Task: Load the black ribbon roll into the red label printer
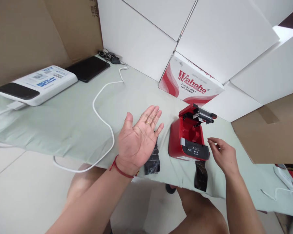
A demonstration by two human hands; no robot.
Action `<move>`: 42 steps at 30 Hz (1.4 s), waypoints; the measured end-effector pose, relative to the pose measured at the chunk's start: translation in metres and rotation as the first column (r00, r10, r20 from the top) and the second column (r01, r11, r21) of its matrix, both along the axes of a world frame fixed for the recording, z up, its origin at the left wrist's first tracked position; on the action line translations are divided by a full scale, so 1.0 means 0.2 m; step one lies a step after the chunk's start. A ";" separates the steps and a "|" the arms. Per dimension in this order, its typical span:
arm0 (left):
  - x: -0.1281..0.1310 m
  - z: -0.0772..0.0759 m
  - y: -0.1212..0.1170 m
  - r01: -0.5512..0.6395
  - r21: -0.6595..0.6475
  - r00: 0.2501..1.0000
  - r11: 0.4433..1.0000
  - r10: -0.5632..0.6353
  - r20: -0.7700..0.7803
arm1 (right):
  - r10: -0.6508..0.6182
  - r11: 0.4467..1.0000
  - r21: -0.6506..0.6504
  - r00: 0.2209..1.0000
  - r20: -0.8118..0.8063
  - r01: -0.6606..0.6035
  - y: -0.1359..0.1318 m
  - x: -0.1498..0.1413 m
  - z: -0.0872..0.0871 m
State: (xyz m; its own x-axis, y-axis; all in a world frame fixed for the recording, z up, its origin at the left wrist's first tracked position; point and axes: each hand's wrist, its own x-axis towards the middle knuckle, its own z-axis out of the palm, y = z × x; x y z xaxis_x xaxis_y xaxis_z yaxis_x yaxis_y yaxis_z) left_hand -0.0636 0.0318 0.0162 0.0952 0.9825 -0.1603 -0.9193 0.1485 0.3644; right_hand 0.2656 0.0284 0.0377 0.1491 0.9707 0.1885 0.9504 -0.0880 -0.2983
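My left hand (139,141) is held palm up with fingers stretched out and nothing on it. It hovers over a dark, shiny, creased strip (152,162), partly hiding it. A small red label printer (174,139) stands on the cloth-covered table, its lid (197,113) raised and a roller showing under it. The bay inside looks bare where I can see it. My right hand (221,152) is beside the printer's right side, fingers loosely bent and apart, with nothing visible in them. A second dark glossy strip (201,177) hangs at the table edge, just below the printer's front.
A Wahaha carton (190,81) leans against white boxes (141,35) at the back. To the left are a white power bank (56,83), a black phone (89,69), keys (109,56) and a white cable (94,104). Cardboard (271,133) stands at the right.
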 end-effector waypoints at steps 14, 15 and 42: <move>0.02 -0.01 0.02 0.054 -0.092 0.998 0.994 -0.051 0.030 | 0.188 0.941 -0.276 0.980 -0.058 -0.197 0.05 0.12 -0.06; 0.02 -0.01 0.03 0.040 -0.117 0.999 0.992 -0.037 0.022 | 0.202 0.928 -0.305 0.977 -0.072 -0.215 0.03 0.13 -0.04; 0.14 -0.08 -0.02 0.041 0.002 0.893 0.999 -0.036 -0.450 | 0.381 0.872 -0.378 0.917 0.120 -0.313 0.18 -0.46 0.34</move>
